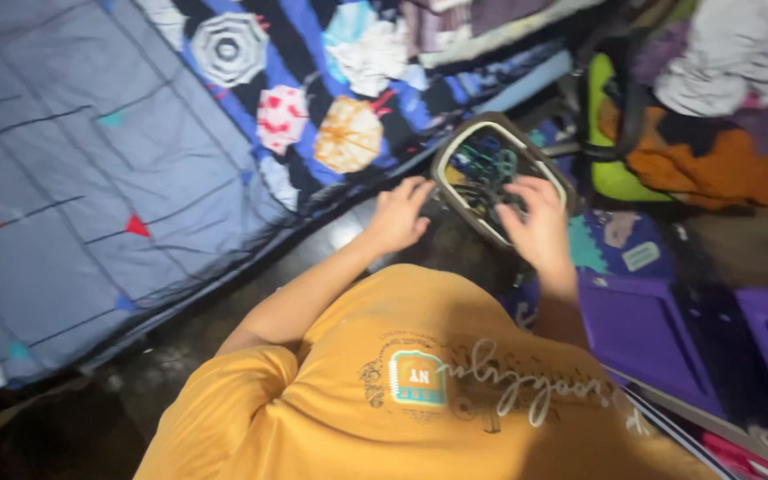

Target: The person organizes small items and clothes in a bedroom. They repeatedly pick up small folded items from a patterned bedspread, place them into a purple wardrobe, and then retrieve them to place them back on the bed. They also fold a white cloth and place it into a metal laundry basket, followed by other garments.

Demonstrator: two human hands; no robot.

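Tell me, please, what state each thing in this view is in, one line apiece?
Left hand: open, fingers spread, resting at the container's near-left edge.
Right hand: open, fingers reaching into the container.
Container: open-topped, tilted, holding a tangle of dark and green items, too blurred to identify.
Quilt: spread out flat on the left.
Purple frame: lying flat beside the person.
Orange cloth: crumpled in a heap.
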